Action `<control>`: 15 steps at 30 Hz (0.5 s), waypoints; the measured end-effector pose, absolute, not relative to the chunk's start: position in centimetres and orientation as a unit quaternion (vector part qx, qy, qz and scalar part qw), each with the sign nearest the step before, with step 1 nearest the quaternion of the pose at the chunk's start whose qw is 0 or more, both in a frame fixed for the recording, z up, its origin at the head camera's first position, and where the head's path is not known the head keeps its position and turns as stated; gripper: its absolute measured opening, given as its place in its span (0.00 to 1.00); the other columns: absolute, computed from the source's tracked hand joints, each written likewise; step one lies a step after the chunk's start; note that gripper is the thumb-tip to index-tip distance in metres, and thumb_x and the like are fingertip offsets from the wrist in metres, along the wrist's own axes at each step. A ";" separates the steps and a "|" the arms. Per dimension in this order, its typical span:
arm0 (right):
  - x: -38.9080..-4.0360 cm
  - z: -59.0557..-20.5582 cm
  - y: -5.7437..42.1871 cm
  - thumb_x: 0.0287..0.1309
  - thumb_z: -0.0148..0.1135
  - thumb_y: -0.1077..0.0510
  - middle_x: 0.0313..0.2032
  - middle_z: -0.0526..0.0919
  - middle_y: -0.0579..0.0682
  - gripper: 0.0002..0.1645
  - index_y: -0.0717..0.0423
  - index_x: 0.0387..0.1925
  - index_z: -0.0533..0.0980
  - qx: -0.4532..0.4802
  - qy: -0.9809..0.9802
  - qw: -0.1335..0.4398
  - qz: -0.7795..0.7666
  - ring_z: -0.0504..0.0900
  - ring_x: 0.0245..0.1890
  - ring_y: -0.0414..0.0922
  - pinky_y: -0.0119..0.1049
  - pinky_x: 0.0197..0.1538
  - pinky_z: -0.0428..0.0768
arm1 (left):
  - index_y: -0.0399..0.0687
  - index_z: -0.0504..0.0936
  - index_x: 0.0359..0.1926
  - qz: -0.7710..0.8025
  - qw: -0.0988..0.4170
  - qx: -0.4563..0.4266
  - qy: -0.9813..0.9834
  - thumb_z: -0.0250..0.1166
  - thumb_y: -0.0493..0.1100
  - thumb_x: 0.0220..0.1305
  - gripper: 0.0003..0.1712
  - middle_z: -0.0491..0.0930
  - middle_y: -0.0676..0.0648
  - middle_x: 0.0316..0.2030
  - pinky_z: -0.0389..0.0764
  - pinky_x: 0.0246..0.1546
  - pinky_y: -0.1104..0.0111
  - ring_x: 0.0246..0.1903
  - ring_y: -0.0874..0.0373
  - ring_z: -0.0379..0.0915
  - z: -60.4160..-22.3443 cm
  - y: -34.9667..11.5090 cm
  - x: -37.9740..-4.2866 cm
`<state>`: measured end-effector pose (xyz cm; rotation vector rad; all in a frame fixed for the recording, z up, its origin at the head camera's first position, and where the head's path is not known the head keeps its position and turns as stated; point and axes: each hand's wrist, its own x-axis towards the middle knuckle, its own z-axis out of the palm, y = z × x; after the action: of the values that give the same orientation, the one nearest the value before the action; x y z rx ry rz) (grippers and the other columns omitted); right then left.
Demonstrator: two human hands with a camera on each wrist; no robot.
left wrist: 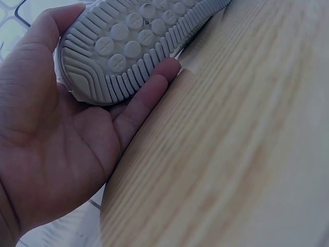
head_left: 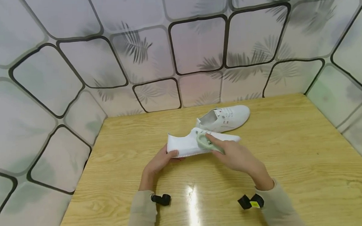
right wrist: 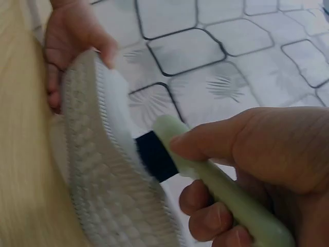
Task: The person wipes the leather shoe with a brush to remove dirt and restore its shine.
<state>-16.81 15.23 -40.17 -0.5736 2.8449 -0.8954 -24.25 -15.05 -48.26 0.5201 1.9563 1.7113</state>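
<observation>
Wood-grain table (head_left: 306,161), bright glare streak (head_left: 192,208); pale leaf-printed backdrop (head_left: 199,45) behind.

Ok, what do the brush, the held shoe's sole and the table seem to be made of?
Brush: probably plastic, smooth and evenly pale green; its dark bristles may be synthetic, unclear.
Sole: likely rubber or foam, matt, ribbed and studded as if moulded.
Table: wood or wood-look laminate, glossy, showing grain and glare.

I've got wood-grain surface (head_left: 301,175), glare streak (head_left: 193,208) toward near edge; pale leaf-print walls (head_left: 199,45), rounded outlines, past far and side edges.
</observation>
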 end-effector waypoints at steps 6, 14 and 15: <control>-16.7 -39.7 16.5 0.71 0.55 0.54 0.33 0.79 0.53 0.37 0.46 0.77 0.56 -0.152 0.943 0.025 -0.294 0.67 0.22 0.42 0.36 0.24 0.67 | 0.35 0.59 0.68 0.624 0.242 0.183 0.720 0.53 0.45 0.76 0.28 0.74 0.33 0.53 0.79 0.53 0.55 0.49 0.46 0.78 -48.3 -15.0 -24.4; -16.9 -39.6 16.8 0.72 0.54 0.51 0.29 0.77 0.52 0.36 0.46 0.77 0.55 -0.168 0.932 0.045 -0.317 0.66 0.19 0.40 0.37 0.27 0.69 | 0.35 0.60 0.68 0.622 0.237 0.178 0.725 0.53 0.45 0.76 0.28 0.75 0.33 0.53 0.80 0.52 0.56 0.48 0.46 0.79 -48.3 -15.0 -24.3; -16.7 -39.5 17.1 0.72 0.54 0.51 0.25 0.72 0.50 0.36 0.45 0.77 0.55 -0.163 0.931 0.056 -0.321 0.63 0.17 0.39 0.37 0.26 0.68 | 0.35 0.60 0.68 0.624 0.238 0.177 0.723 0.53 0.45 0.76 0.28 0.75 0.33 0.54 0.80 0.52 0.56 0.48 0.46 0.79 -48.4 -15.0 -24.3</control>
<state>-16.74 17.12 -39.47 -0.4940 2.8252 -0.9728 -24.32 -14.98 -48.36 0.4845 1.9794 1.7103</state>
